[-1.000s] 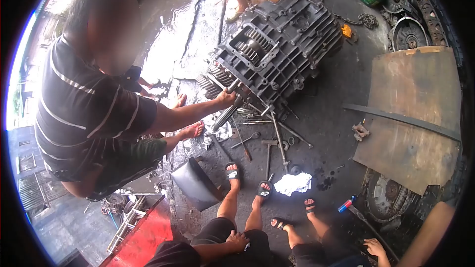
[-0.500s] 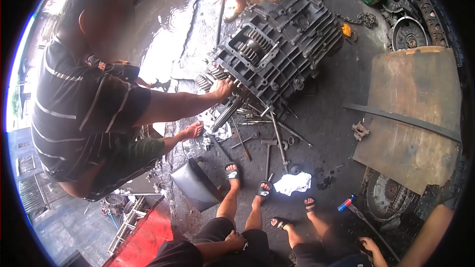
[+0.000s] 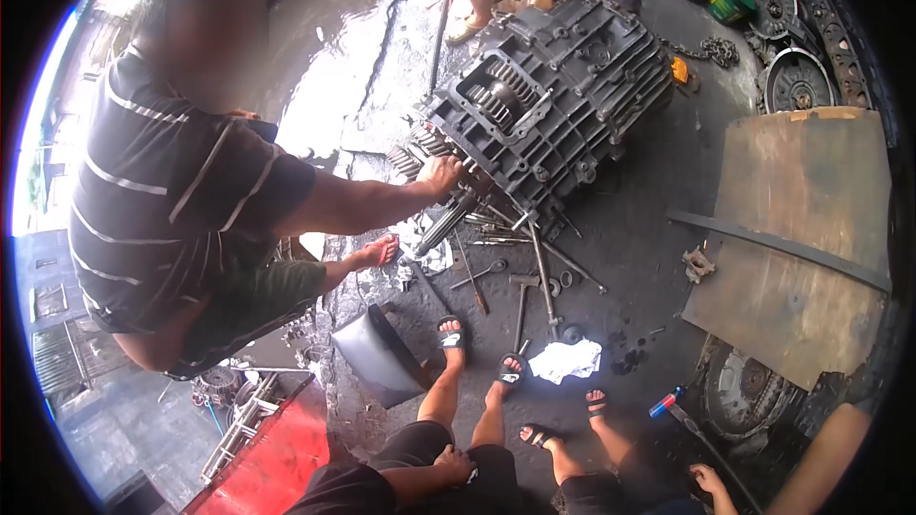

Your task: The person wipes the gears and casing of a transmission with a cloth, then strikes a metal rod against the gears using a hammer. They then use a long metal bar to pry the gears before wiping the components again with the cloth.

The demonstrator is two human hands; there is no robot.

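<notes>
Metal gearbox [image 3: 563,100] — likely heavy, rigid, slick; best held by its ribs [image 3: 590,119]. Left grip [image 3: 456,465] rests on shorts [image 3: 495,477] — whether closed, can't tell; right grip unseen.

The left forearm [image 3: 415,484] reaches inward from the lower left, low across the lap, its wrist [image 3: 435,475] roughly straight. The left hand [image 3: 456,465] rests between the thighs, back upward, fingers loosely bent; how far they curl is too small to tell. Both knees are bent, the shins [image 3: 441,391] slanting forward, the left foot [image 3: 449,329] set ahead of the right foot [image 3: 511,368].
</notes>
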